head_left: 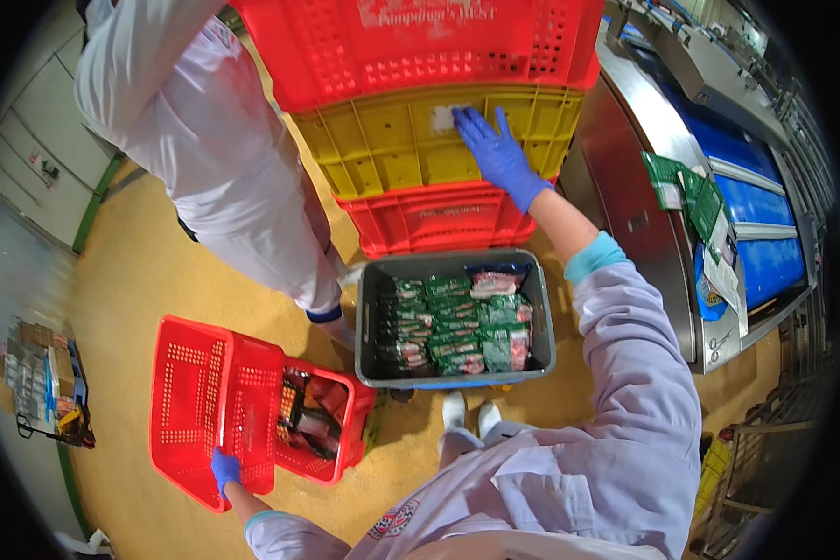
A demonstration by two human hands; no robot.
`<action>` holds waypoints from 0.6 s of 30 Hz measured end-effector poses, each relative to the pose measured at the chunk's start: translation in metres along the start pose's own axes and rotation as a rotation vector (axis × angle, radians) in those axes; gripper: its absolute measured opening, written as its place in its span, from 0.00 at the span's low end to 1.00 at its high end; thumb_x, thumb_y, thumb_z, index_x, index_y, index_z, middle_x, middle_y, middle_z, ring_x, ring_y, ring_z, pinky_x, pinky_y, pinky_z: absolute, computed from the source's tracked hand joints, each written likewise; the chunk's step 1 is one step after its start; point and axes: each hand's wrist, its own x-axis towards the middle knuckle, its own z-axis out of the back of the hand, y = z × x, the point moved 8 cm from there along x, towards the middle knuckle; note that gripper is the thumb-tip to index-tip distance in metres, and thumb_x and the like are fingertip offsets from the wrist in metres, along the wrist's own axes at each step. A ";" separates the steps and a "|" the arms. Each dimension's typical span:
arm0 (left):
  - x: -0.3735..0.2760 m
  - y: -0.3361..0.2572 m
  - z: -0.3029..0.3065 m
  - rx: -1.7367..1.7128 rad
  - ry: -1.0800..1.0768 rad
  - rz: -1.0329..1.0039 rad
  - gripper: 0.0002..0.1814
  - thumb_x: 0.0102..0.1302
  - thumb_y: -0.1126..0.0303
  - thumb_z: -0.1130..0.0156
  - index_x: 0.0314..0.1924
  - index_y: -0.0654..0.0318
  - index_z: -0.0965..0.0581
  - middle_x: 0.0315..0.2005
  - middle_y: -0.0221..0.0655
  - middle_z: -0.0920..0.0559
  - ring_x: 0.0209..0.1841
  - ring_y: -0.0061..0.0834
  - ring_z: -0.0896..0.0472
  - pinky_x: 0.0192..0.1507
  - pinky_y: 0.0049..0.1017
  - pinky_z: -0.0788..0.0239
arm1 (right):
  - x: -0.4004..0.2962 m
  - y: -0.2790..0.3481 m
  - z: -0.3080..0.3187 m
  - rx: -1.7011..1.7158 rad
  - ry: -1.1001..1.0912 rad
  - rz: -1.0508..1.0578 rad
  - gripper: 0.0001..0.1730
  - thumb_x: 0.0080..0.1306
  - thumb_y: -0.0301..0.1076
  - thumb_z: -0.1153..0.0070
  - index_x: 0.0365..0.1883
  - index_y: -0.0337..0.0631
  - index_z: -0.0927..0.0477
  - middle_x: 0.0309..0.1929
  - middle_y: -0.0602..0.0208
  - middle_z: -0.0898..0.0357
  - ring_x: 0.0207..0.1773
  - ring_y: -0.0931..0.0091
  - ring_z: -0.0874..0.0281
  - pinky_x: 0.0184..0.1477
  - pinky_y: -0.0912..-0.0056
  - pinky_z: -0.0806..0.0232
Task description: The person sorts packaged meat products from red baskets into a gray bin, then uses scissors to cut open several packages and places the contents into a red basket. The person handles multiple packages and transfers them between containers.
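My left hand (225, 470), in a blue glove, grips the rim of a red perforated plastic crate (246, 434) at the lower left. My right hand (491, 150), gloved the same way, lies with fingers spread against the side of a yellow plastic crate (399, 143). That crate sits in a stack, between a red crate above (427, 63) and another red crate below (441, 218). Before me stands a grey plastic tub (455, 381) holding many green packets (455, 322). Beside the held crate, a red crate (353, 455) contains dark and red packs (315, 413).
A person in white (217, 154) stands left of the stack. On the right is a steel machine (644, 175) with a blue conveyor belt (763, 203); green packets (703, 203) and scissors (719, 343) lie at its edge. A loaded pallet jack (73, 423) stands far left.
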 end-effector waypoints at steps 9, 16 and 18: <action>0.007 -0.021 0.010 0.065 -0.169 -0.100 0.28 0.43 0.75 0.52 0.50 0.69 0.37 0.51 0.51 0.38 0.54 0.46 0.40 0.52 0.33 0.44 | -0.051 0.037 -0.028 0.268 0.374 -0.073 0.33 0.48 0.27 0.60 0.56 0.42 0.47 0.56 0.57 0.46 0.58 0.67 0.48 0.53 0.53 0.49; -0.015 -0.141 0.048 -0.180 -0.607 -0.600 0.21 0.44 0.83 0.57 0.43 0.68 0.31 0.47 0.45 0.33 0.51 0.42 0.36 0.51 0.34 0.42 | -0.034 -0.004 -0.002 0.422 -0.095 -0.151 0.34 0.46 0.27 0.56 0.56 0.43 0.45 0.30 0.53 0.28 0.30 0.62 0.29 0.28 0.59 0.36; -0.030 -0.184 0.057 -0.272 -0.633 -0.727 0.20 0.44 0.84 0.56 0.40 0.68 0.29 0.40 0.44 0.28 0.46 0.41 0.32 0.49 0.33 0.41 | -0.038 -0.013 -0.050 0.553 0.431 -0.313 0.33 0.47 0.27 0.56 0.56 0.49 0.43 0.26 0.54 0.27 0.27 0.61 0.29 0.26 0.60 0.36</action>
